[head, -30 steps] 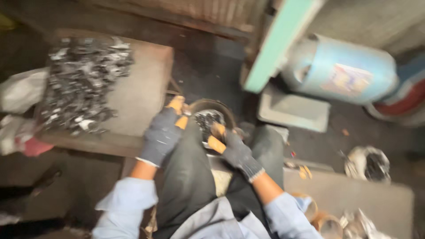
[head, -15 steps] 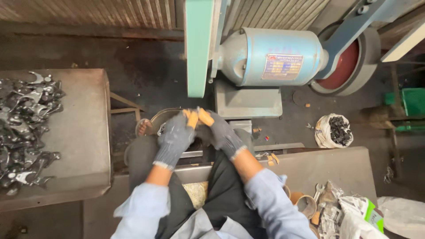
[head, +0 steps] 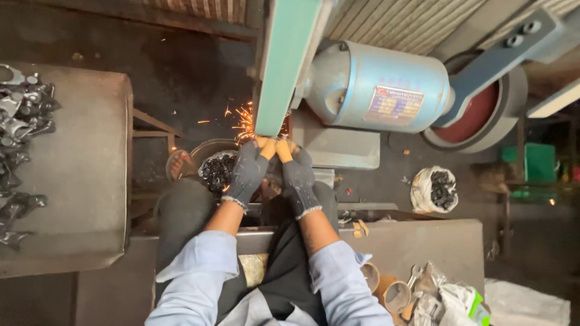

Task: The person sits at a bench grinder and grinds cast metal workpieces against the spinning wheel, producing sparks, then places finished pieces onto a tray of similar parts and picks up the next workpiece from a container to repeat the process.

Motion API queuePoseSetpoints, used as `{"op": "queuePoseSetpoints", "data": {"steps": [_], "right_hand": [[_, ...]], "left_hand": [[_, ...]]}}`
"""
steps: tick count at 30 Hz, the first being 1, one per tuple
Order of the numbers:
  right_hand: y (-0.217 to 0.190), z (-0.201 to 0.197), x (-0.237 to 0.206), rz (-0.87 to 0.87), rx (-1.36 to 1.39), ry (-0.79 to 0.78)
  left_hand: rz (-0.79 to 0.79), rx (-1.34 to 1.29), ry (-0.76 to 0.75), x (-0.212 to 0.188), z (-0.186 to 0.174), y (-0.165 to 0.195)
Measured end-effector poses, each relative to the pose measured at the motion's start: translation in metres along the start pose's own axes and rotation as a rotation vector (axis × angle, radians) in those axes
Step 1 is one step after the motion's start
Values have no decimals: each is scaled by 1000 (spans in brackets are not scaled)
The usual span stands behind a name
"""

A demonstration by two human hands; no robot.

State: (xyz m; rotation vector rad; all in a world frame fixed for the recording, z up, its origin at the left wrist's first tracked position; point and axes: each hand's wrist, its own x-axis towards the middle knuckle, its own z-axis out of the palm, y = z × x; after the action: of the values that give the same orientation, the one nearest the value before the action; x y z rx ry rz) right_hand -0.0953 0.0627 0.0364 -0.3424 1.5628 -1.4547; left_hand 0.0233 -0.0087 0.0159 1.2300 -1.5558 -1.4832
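My left hand [head: 249, 170] and my right hand [head: 296, 171] wear dark grey gloves with orange fingertips. Both are raised together against the lower end of a green sanding belt [head: 283, 66]. Between the fingertips they pinch a small metal part, mostly hidden by the gloves. Orange sparks [head: 244, 119] fly off to the left of the belt where the part touches it. Just below my left hand stands a round pan of dark metal parts [head: 216, 170]. My knees in dark trousers frame the pan.
A light blue motor [head: 379, 87] and a red-brown wheel [head: 480, 118] sit right of the belt. A grey table [head: 78, 181] at left carries several silvery metal parts [head: 21, 127]. A white bag of dark parts [head: 436, 188] lies on the floor at right. Cups and wrenches [head: 399, 290] rest at lower right.
My view has swung right and steadied on the belt machine. Both hands rose from over the pan to the belt's lower end, and sparks now fly.
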Motion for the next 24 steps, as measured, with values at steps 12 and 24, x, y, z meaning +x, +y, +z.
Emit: {"op": "queuePoseSetpoints", "data": {"steps": [12, 24], "right_hand": [[-29, -5, -6, -68, 366, -167], [-6, 11, -5, -118, -204, -232]], "left_hand": [[-162, -589, -204, -12, 44, -7], [-223, 200, -299, -22, -30, 12]]}}
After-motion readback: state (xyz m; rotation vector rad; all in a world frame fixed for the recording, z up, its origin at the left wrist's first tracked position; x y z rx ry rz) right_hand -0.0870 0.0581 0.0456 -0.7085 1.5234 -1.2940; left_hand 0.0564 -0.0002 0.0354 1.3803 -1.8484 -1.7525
